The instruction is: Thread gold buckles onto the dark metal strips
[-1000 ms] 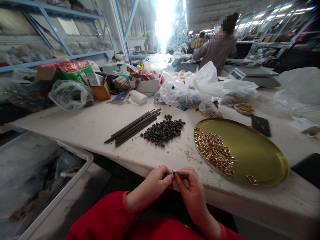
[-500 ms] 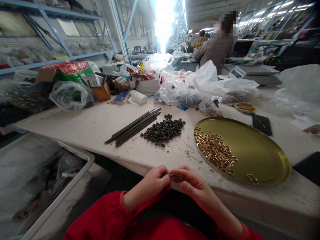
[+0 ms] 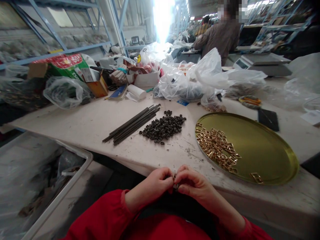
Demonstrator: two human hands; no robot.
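Near the table's front edge, my left hand (image 3: 157, 182) and my right hand (image 3: 191, 183) meet with fingertips pinched. Between them is a small dark and shiny metallic piece (image 3: 175, 181), mostly covered by the fingers, so its exact kind cannot be made out. Just beyond lies a pile of small black loops (image 3: 163, 129). Long thin dark strips (image 3: 132, 123) are laid side by side to its left. On the right a round gold tray (image 3: 265, 143) carries many gold rectangular buckles (image 3: 217, 148), heaped at its left side, with one lying apart near the front rim.
Clear plastic bags (image 3: 182, 83) crowd the table's back, beside a white paper roll (image 3: 137, 92) and boxes. A dark flat object (image 3: 268, 119) and a scale (image 3: 265, 63) are at the right. A white bin (image 3: 82, 156) stands lower left. Another person (image 3: 220, 38) is farther back.
My right fingers have closed in around the small piece, which now shows less between my hands. The view has tilted slightly downward.
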